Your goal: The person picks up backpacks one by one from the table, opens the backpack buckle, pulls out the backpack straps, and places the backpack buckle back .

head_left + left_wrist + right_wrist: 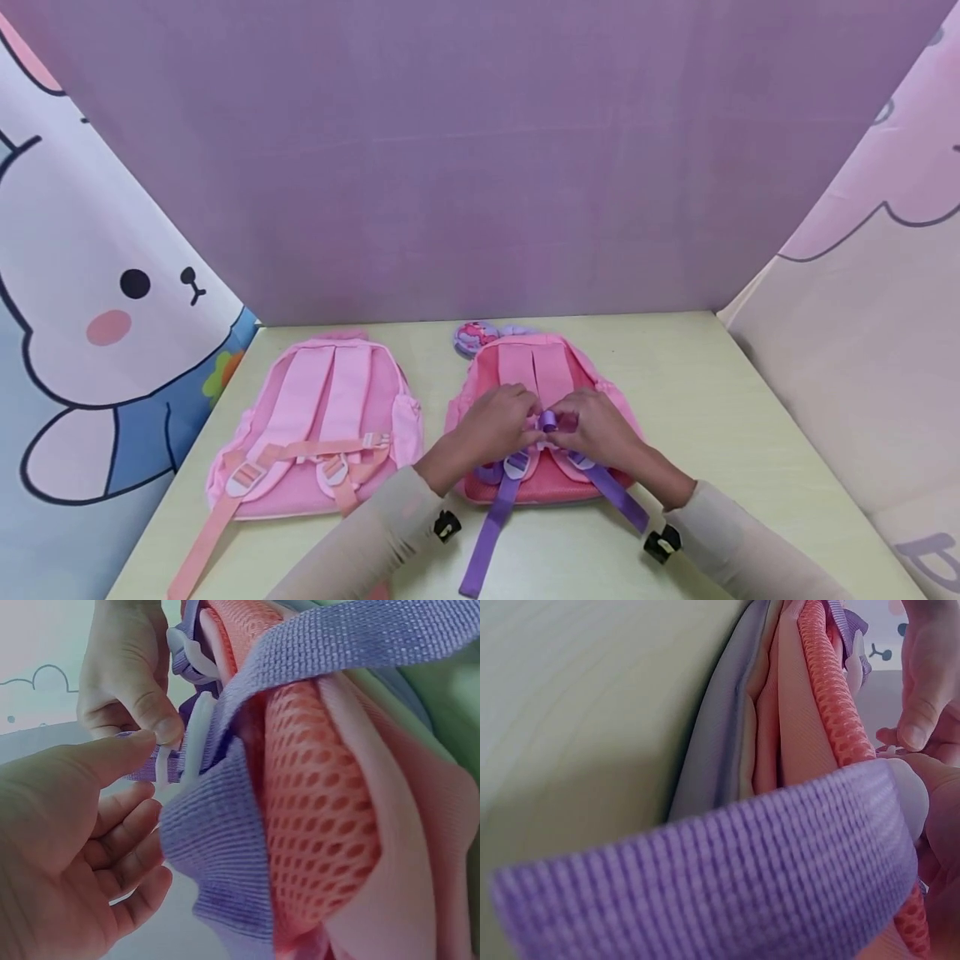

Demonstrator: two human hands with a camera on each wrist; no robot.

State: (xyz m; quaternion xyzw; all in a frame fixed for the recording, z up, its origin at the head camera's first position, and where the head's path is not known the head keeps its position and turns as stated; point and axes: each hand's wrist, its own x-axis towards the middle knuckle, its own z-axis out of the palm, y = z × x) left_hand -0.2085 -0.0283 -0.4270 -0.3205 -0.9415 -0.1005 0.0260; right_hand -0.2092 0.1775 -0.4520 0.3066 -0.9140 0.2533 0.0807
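A pink backpack (562, 379) lies with its strap side up on the table, and both my hands meet over its middle. Between them is a short purple chest strap (549, 419) with a white buckle (163, 763). My left hand (495, 425) pinches the end of this strap, its thumb on top and the fingers curled below. From the other side, my right hand (596, 427) pinches at the white buckle, thumb tip right on it. Loose purple shoulder webbing (491, 529) hangs toward me, and another purple strap end (727, 877) crosses the right wrist view.
To the left lies a second, lighter pink backpack (345, 400) with peach straps (206, 542), its chest strap running across it. A round purple-pink item (476, 337) sits behind the nearer backpack. A purple panel (480, 167) stands along the table's (720, 400) back edge.
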